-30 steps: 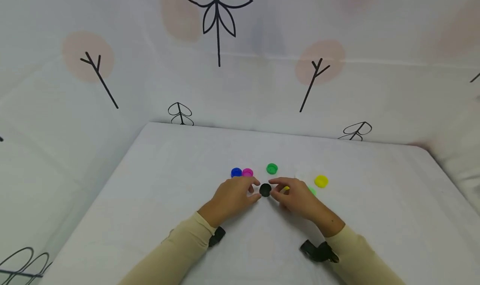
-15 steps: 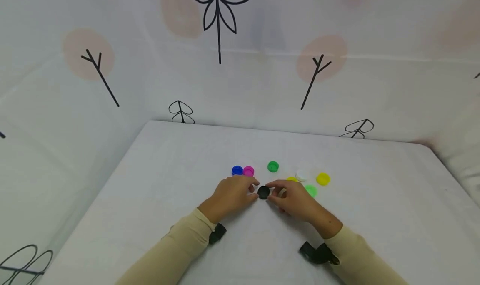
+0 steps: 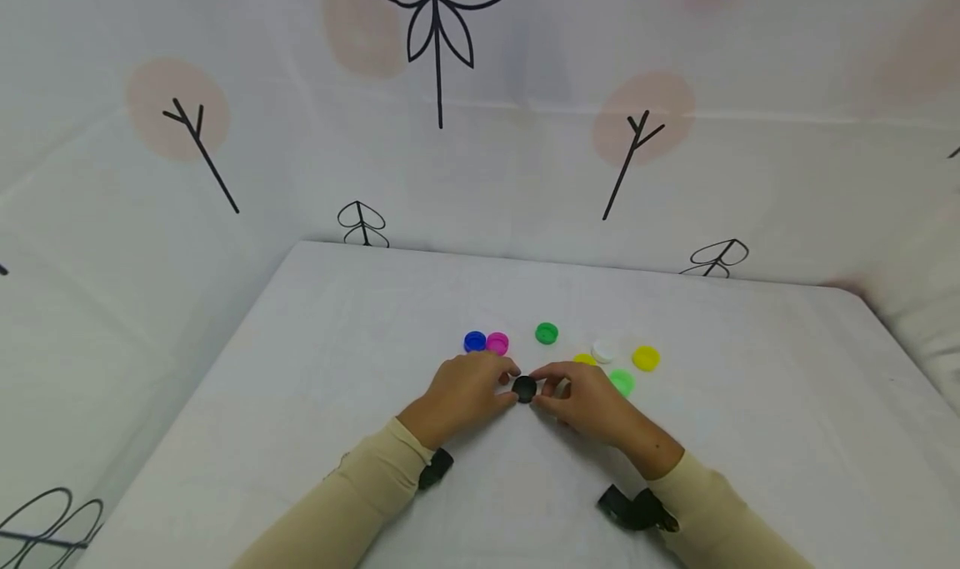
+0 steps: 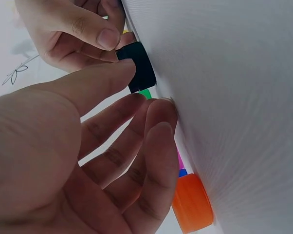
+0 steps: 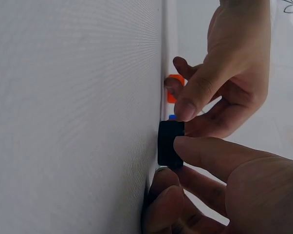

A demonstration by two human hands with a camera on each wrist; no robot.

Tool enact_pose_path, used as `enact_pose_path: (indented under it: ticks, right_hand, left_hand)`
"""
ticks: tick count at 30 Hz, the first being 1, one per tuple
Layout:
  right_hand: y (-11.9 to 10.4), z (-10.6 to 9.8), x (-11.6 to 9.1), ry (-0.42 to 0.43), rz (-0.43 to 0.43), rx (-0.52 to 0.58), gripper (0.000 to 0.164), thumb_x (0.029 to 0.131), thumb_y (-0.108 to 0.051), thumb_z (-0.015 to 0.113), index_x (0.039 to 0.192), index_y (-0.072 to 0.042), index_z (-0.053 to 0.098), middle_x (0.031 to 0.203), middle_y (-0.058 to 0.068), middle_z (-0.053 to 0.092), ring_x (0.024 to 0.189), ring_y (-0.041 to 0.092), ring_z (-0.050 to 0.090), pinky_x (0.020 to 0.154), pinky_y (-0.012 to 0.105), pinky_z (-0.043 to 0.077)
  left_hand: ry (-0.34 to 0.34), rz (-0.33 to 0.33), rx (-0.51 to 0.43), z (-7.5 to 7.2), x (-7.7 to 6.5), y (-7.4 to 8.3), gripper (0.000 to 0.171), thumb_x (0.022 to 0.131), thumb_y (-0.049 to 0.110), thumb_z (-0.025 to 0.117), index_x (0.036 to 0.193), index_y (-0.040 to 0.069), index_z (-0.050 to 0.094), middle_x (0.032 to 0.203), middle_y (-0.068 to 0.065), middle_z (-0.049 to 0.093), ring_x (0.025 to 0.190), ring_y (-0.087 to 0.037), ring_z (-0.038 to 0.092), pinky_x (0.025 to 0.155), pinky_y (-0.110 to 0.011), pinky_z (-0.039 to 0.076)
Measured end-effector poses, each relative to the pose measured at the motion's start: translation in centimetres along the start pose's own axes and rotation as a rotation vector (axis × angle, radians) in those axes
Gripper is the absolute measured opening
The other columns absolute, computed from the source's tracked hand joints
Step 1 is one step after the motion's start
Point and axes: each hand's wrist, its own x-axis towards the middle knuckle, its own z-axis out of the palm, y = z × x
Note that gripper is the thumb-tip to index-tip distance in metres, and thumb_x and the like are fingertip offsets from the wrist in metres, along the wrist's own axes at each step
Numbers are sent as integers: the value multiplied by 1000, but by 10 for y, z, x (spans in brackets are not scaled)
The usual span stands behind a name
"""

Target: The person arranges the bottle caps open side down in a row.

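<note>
A round black bottle cap (image 3: 524, 390) lies on the white-covered table between my two hands. My left hand (image 3: 468, 390) holds its left side, with thumb and forefinger at the rim. On the opposite side my right hand (image 3: 588, 398) pinches it between thumb and forefinger. In the left wrist view, the left thumb tip overlaps the side of the black cap (image 4: 142, 68). The right wrist view has the right thumb against the black cap (image 5: 168, 144). An orange cap (image 4: 192, 202) sits by the left hand's other fingers; that hand hides it in the head view.
Beyond the left hand are a blue cap (image 3: 475, 341) and a pink cap (image 3: 497, 343), side by side. A green cap (image 3: 547, 333) lies farther back. Near the right hand are a white cap (image 3: 603, 351), a light green cap (image 3: 622, 381) and two yellow caps (image 3: 646, 357).
The black cap has come slightly toward me and to the left, and the right hand's fingertips have followed it. The left hand has barely moved.
</note>
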Motion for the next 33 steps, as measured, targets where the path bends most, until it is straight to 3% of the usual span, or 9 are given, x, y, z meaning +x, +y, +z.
enact_pose_path:
  ticks: [33]
  right_hand:
    - [-2, -1, 1, -4, -37, -92, 30, 91, -12, 73, 120, -8, 69, 84, -2, 65, 60, 12, 56, 55, 24, 51]
  left_hand:
    - [1, 27, 27, 3, 2, -4, 27, 88, 34, 77, 111, 20, 74, 96, 8, 71, 88, -9, 66, 70, -28, 52]
